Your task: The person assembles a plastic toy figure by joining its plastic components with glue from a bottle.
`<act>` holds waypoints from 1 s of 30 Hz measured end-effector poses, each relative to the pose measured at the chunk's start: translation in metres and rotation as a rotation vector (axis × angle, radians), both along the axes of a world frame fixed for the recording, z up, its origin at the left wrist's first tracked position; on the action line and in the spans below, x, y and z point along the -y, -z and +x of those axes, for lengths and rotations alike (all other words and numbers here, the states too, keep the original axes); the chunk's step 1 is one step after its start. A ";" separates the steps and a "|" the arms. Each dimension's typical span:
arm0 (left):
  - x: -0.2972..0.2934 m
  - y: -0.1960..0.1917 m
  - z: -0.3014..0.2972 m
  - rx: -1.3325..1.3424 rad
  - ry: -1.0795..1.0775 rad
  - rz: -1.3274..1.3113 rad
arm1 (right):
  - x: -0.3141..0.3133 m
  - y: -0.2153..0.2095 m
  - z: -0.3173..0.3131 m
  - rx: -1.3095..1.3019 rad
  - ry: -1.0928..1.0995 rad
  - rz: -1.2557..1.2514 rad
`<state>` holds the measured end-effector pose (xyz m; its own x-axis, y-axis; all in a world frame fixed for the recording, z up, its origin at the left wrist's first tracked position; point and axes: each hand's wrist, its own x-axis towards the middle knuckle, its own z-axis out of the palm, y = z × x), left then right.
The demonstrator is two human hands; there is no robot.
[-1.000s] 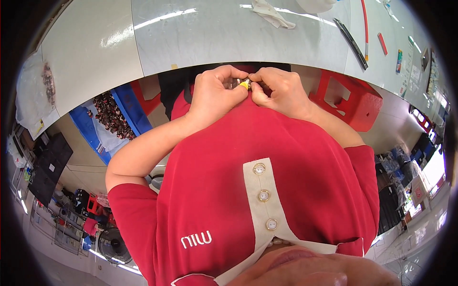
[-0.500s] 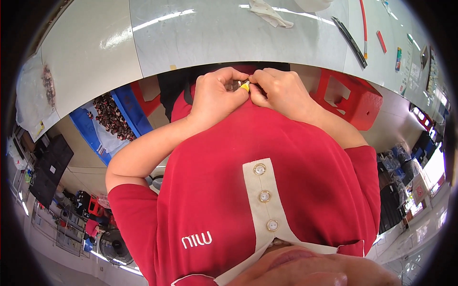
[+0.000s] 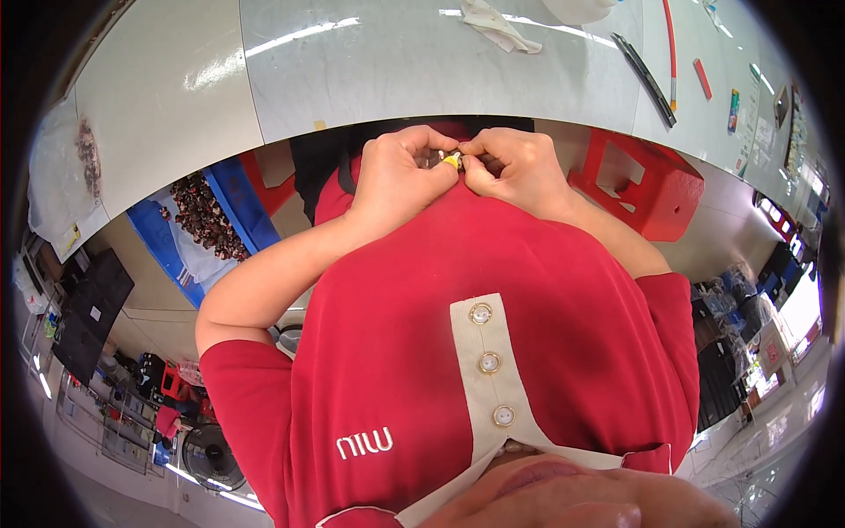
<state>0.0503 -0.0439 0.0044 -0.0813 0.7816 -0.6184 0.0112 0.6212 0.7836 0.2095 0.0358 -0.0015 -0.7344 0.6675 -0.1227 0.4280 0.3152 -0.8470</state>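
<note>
Just below the table's front edge, both hands meet in front of my red shirt. My left hand (image 3: 401,172) is closed in a pinch around a small piece with a yellow part (image 3: 452,162) and a whitish tip; its kind is too small to make out. Opposite it, my right hand (image 3: 513,169) pinches with thumb and forefinger against the same small piece. Most of what lies between the fingertips is hidden by the fingers.
A grey-white table (image 3: 422,70) spans the far side, holding a crumpled white cloth (image 3: 497,28), a black pen (image 3: 645,79) and a red brush (image 3: 672,53). A blue crate (image 3: 239,201) with many small dark-red and white pieces stands left. A red stool (image 3: 664,198) is at right.
My right hand has shifted slightly, its fingers more curled and the thumb a little lower. The left hand holds nearly still.
</note>
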 end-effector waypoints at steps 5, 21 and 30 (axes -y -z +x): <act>-0.001 -0.003 -0.001 -0.043 0.044 -0.004 | -0.006 -0.010 0.001 0.038 -0.003 -0.147; 0.002 0.004 0.007 -0.103 -0.058 0.094 | 0.001 -0.002 -0.003 0.048 -0.063 0.168; 0.004 0.007 0.006 -0.035 -0.075 0.066 | 0.005 0.001 0.003 0.029 0.032 -0.036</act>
<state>0.0563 -0.0482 -0.0028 -0.1614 0.8117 -0.5613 -0.0049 0.5681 0.8230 0.2121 0.0311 -0.0027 -0.7087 0.6854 -0.1674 0.4615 0.2710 -0.8447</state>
